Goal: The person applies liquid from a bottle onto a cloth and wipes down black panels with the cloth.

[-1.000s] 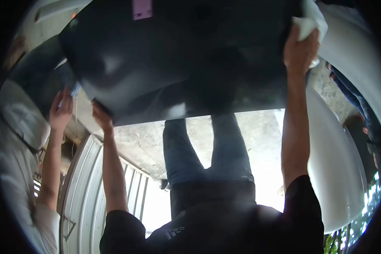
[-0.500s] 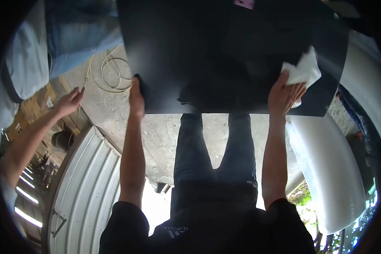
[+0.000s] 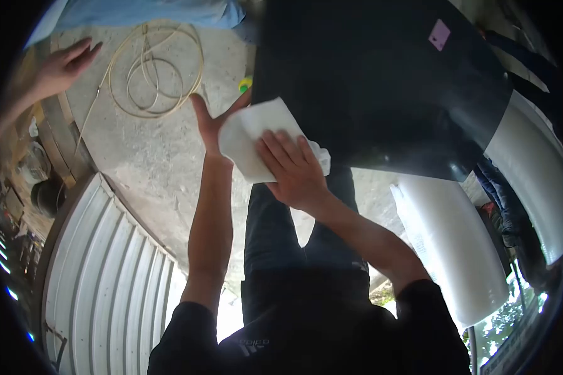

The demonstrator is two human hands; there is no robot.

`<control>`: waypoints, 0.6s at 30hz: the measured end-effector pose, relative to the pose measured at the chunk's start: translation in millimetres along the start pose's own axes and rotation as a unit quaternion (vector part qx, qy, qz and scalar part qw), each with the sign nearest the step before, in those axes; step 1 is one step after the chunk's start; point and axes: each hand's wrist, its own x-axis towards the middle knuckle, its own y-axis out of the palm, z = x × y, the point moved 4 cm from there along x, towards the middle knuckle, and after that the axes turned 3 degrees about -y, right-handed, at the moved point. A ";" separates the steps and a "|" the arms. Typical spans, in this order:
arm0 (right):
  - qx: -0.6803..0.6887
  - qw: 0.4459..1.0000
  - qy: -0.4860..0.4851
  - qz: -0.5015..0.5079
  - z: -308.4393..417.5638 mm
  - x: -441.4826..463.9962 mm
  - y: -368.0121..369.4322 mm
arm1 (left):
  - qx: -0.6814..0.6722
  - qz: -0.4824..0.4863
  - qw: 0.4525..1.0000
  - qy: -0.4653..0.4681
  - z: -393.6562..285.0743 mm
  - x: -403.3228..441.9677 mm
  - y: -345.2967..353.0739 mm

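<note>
A large dark, glossy flat panel [image 3: 388, 94] spans the upper middle and right, with a small pink label [image 3: 439, 35] on its surface. My right hand [image 3: 291, 165] lies with its fingers along a folded white cloth [image 3: 247, 140], pressing it at the panel's lower left corner. Part of the cloth hangs past the panel's edge, over my left hand [image 3: 214, 128]. That hand is at the panel's left edge, thumb stretched away from the fingers; the cloth and panel hide part of its palm and fingers.
Another person's hand [image 3: 62, 65] reaches in from the left. A coiled pale hose [image 3: 111, 78] lies on the concrete floor [image 3: 150, 150]. A ribbed white metal sheet [image 3: 106, 269] stands lower left. Bulky wrapped white rolls [image 3: 456, 244] are at the right, near another person's dark trouser leg [image 3: 500, 194].
My right hand has carried the cloth left across the panel to its lower left corner. My left thumb has come away from the panel. The panel appears further right and turned in view.
</note>
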 end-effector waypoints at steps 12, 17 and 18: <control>-0.036 0.994 0.061 -0.085 -127.1 220.1 -77.7 | 0.127 0.186 0.974 0.017 8.2 5.5 26.9; -0.034 0.989 0.143 -0.029 -149.5 220.6 -100.7 | 0.337 -0.126 0.919 0.162 24.0 -7.3 45.7; -0.088 0.986 0.092 -0.105 -102.4 171.6 -82.0 | 0.353 -0.118 0.907 0.195 19.8 -3.4 44.4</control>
